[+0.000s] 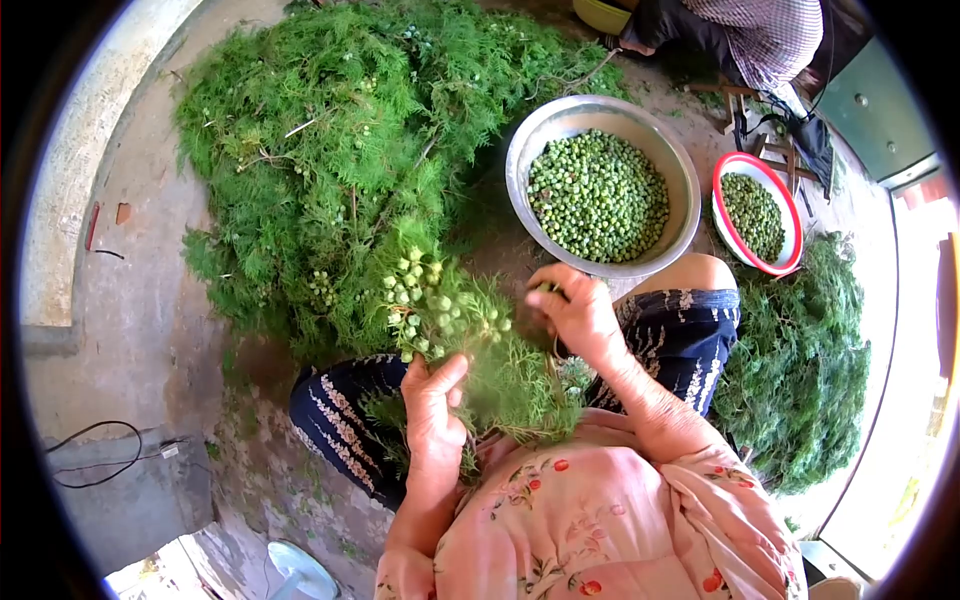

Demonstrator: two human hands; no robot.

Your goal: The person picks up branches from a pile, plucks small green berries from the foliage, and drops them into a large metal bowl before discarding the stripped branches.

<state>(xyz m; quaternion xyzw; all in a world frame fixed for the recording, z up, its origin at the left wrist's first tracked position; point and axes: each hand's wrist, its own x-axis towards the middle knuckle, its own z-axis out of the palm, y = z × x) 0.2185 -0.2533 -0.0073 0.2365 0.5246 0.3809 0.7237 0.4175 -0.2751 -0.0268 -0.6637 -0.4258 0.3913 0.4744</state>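
One grey concrete floor, worn and leaf-strewn; one green panel at far right; one black cable at near left. Two heaps of greenery: a larger heap, far left, and a smaller heap, right. Three basins: one metal basin, far side of the lap, holding green berries past counting; one red-rimmed basin to its right, also filled; one yellow basin, farthest. One other person, far right, partly visible. Two hands: left hand closed on one berry-bearing branch over the lap; right hand beside it, fingertips drawn together, contents unclear.
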